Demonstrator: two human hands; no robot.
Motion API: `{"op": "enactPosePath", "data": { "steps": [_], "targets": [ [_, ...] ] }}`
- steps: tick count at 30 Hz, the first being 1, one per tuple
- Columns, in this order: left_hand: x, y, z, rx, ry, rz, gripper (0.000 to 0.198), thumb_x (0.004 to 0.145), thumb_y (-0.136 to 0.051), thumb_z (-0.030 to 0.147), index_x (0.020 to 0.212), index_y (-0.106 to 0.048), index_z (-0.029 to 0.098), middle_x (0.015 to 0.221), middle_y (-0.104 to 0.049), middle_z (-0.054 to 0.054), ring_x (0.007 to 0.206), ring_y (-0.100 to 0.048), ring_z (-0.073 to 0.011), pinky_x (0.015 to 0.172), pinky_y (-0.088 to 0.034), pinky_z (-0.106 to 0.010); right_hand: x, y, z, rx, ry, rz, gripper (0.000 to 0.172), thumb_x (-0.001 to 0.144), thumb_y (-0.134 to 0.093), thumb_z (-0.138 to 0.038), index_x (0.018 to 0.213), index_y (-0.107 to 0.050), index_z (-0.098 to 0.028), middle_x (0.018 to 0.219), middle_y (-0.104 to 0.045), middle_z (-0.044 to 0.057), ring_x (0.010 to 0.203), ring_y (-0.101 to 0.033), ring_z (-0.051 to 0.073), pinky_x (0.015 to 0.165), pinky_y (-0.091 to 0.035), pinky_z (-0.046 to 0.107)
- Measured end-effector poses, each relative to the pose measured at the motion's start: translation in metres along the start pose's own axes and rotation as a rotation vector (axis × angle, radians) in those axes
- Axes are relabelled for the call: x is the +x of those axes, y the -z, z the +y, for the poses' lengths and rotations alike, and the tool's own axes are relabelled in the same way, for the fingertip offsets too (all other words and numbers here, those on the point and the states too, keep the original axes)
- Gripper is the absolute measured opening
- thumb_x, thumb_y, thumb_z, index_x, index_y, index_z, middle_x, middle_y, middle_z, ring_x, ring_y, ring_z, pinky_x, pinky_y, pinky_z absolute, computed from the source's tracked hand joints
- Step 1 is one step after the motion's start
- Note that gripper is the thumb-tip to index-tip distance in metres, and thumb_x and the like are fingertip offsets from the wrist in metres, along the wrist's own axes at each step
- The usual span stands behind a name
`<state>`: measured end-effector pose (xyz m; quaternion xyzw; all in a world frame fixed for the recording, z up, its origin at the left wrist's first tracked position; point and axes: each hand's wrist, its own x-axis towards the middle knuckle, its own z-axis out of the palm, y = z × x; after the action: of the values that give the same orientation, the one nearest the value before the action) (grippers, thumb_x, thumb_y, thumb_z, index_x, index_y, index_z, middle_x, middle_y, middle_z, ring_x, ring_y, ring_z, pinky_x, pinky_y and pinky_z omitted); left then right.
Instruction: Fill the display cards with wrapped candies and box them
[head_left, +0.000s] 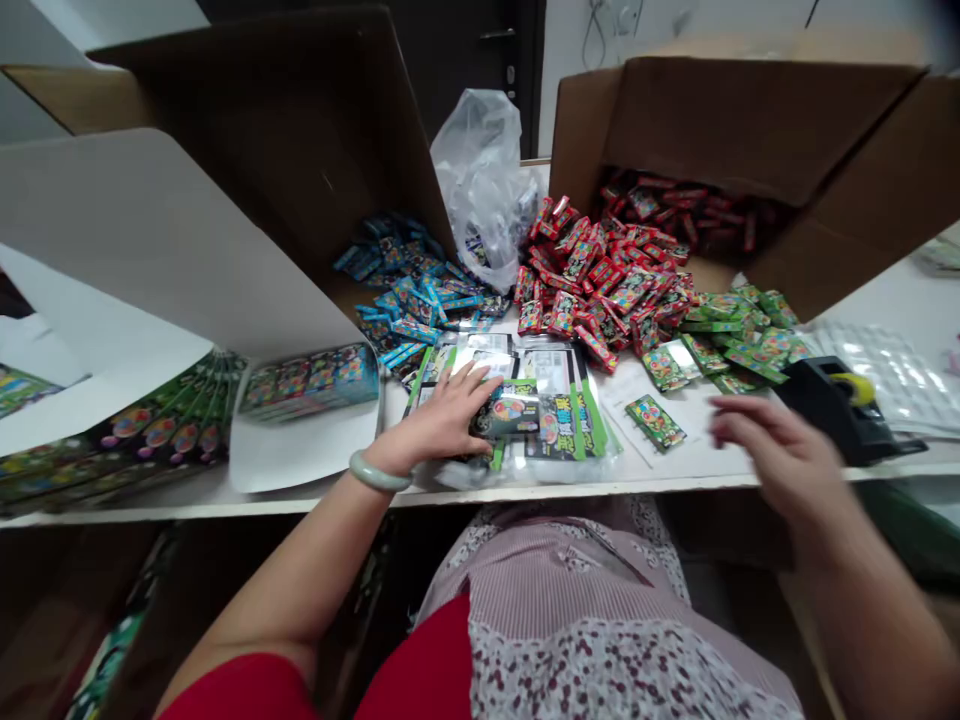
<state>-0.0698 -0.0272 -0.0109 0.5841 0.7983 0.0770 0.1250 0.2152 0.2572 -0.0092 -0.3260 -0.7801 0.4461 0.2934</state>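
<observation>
My left hand point(454, 410), with a pale green bangle on the wrist, lies with fingers spread over flat printed bags point(559, 410) in black and green. Beside its thumb and fingertips is a small dark packet point(514, 412) on top of the bags. My right hand point(780, 450) is blurred, raised at the right over the table edge. Its fingers look loosely bent and apart, with nothing visible in them. Nearest to it are a single green packet point(655, 423) lying on white paper and a black tape dispenser point(844, 405) with a yellow core.
Heaps of red packets point(592, 265), blue packets point(420, 300) and green packets point(750, 330) lie behind. Open cartons stand at the left point(292, 130) and right point(750, 120), a clear plastic bag point(480, 170) between them. An open white box point(307, 430) holds packets at left; clear blister sheets point(885, 365) lie right.
</observation>
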Motion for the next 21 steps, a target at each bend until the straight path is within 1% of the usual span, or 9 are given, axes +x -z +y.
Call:
{"op": "enactPosePath", "data": {
  "steps": [1, 3, 5, 7, 9, 12, 15, 17, 21],
  "targets": [
    [0.001, 0.001, 0.002, 0.009, -0.023, 0.023, 0.090, 0.073, -0.076, 0.039, 0.148, -0.028, 0.021, 0.151, -0.033, -0.018, 0.143, -0.022, -0.0380, 0.117, -0.012, -0.061, 0.002, -0.027, -0.009, 0.073, 0.041, -0.183, 0.029, 0.080, -0.064, -0.050, 0.092, -0.073, -0.025, 0.076, -0.068, 0.011, 0.066, -0.064, 0.021, 0.065, -0.054, 0.041],
    [-0.001, 0.003, 0.005, 0.015, -0.061, 0.097, 0.082, 0.076, -0.071, 0.035, 0.145, -0.032, 0.019, 0.142, -0.041, -0.017, 0.137, -0.034, -0.0350, 0.117, -0.018, -0.057, 0.001, -0.075, -0.029, 0.103, 0.147, -0.395, 0.027, 0.083, -0.060, -0.047, 0.094, -0.072, -0.025, 0.091, -0.070, 0.010, 0.085, -0.066, 0.023, 0.074, -0.055, 0.042],
    [-0.005, 0.006, 0.007, 0.015, -0.090, 0.178, 0.079, 0.076, -0.069, 0.035, 0.144, -0.034, 0.018, 0.139, -0.042, -0.018, 0.132, -0.039, -0.0349, 0.112, -0.030, -0.052, 0.002, -0.108, -0.044, 0.084, 0.248, -0.383, 0.026, 0.085, -0.059, -0.042, 0.103, -0.070, -0.026, 0.114, -0.064, 0.011, 0.105, -0.061, 0.024, 0.079, -0.055, 0.038],
    [-0.010, 0.007, 0.004, 0.028, -0.116, 0.250, 0.078, 0.077, -0.066, 0.038, 0.145, -0.033, 0.020, 0.138, -0.042, -0.018, 0.128, -0.043, -0.0360, 0.106, -0.038, -0.051, 0.013, -0.121, -0.045, 0.051, 0.291, -0.353, 0.029, 0.087, -0.057, -0.040, 0.110, -0.066, -0.025, 0.122, -0.061, 0.010, 0.109, -0.060, 0.021, 0.079, -0.054, 0.033],
    [-0.014, 0.005, -0.004, 0.032, -0.102, 0.329, 0.078, 0.079, -0.063, 0.042, 0.147, -0.029, 0.025, 0.135, -0.044, -0.016, 0.123, -0.047, -0.0365, 0.103, -0.040, -0.052, 0.036, -0.111, -0.029, -0.082, 0.253, -0.314, 0.025, 0.089, -0.053, -0.040, 0.100, -0.068, -0.023, 0.106, -0.067, 0.006, 0.096, -0.063, 0.018, 0.078, -0.052, 0.029],
    [-0.017, -0.001, -0.017, -0.019, -0.040, 0.416, 0.078, 0.081, -0.061, 0.047, 0.149, -0.025, 0.033, 0.132, -0.045, -0.013, 0.120, -0.051, -0.0370, 0.102, -0.043, -0.051, 0.078, -0.066, 0.010, -0.327, 0.104, -0.144, 0.028, 0.091, -0.047, -0.036, 0.079, -0.066, -0.020, 0.079, -0.066, 0.004, 0.079, -0.062, 0.019, 0.078, -0.049, 0.032],
    [-0.018, -0.004, -0.022, -0.046, 0.045, 0.437, 0.078, 0.082, -0.059, 0.052, 0.149, -0.020, 0.041, 0.131, -0.043, -0.010, 0.119, -0.052, -0.0368, 0.102, -0.043, -0.051, 0.107, -0.027, 0.046, -0.453, 0.001, 0.013, 0.021, 0.087, -0.051, -0.033, 0.088, -0.065, -0.018, 0.087, -0.065, 0.009, 0.082, -0.059, 0.023, 0.080, -0.047, 0.039],
    [-0.015, -0.003, -0.021, -0.039, 0.059, 0.426, 0.079, 0.082, -0.058, 0.052, 0.149, -0.016, 0.044, 0.130, -0.042, -0.009, 0.118, -0.052, -0.0365, 0.102, -0.043, -0.053, 0.115, -0.022, 0.060, -0.499, -0.021, 0.026, 0.022, 0.082, -0.059, -0.034, 0.095, -0.066, -0.018, 0.095, -0.065, 0.012, 0.091, -0.058, 0.026, 0.086, -0.045, 0.041],
    [-0.005, 0.001, -0.013, -0.051, 0.011, 0.401, 0.080, 0.083, -0.058, 0.050, 0.149, -0.013, 0.044, 0.131, -0.042, -0.008, 0.118, -0.051, -0.0349, 0.102, -0.043, -0.050, 0.114, -0.047, 0.070, -0.537, -0.048, 0.003, 0.032, 0.063, -0.079, -0.030, 0.089, -0.068, -0.018, 0.107, -0.063, 0.016, 0.109, -0.052, 0.034, 0.097, -0.038, 0.048]
  ]
}}
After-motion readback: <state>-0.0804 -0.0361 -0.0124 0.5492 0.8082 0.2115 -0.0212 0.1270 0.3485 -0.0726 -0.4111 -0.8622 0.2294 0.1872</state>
